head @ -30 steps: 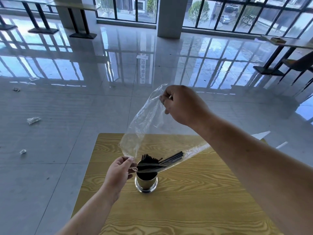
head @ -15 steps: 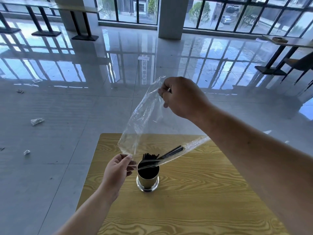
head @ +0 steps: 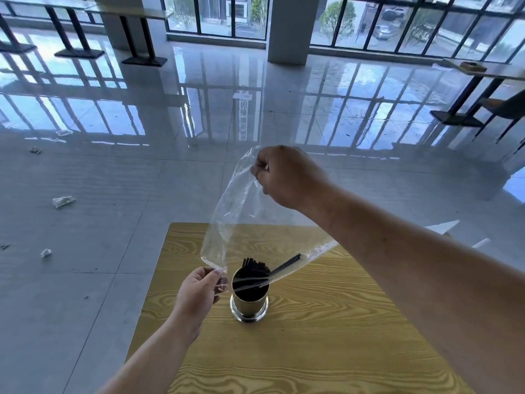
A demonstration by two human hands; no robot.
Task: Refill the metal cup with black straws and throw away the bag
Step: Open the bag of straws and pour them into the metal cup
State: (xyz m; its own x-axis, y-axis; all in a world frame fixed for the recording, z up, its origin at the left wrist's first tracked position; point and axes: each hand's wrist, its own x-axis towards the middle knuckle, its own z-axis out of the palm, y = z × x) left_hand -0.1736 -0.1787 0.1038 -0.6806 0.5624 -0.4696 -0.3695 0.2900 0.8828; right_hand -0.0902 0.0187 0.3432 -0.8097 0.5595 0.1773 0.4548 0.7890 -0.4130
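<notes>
A shiny metal cup (head: 249, 307) stands upright on the yellow wood-grain table (head: 326, 336). Black straws (head: 255, 267) stick up out of it. A clear plastic bag (head: 241, 220) hangs tilted over the cup, its open end at the cup's mouth. A few last black straws (head: 287, 265) lie in the bag's lower edge, slanting down into the cup. My right hand (head: 287, 177) pinches the bag's raised closed end high above the table. My left hand (head: 199, 291) pinches the bag's lower corner just left of the cup.
The table's far edge lies a little beyond the cup, its left edge near my left forearm. Crumpled paper scraps (head: 63, 201) litter the glossy grey floor to the left. Other tables (head: 483, 72) and a chair stand far off by the windows, with a pillar (head: 288, 29) behind.
Fewer straws remain in the bag, most having slid down into the cup. Both hands keep their hold on the bag in about the same places.
</notes>
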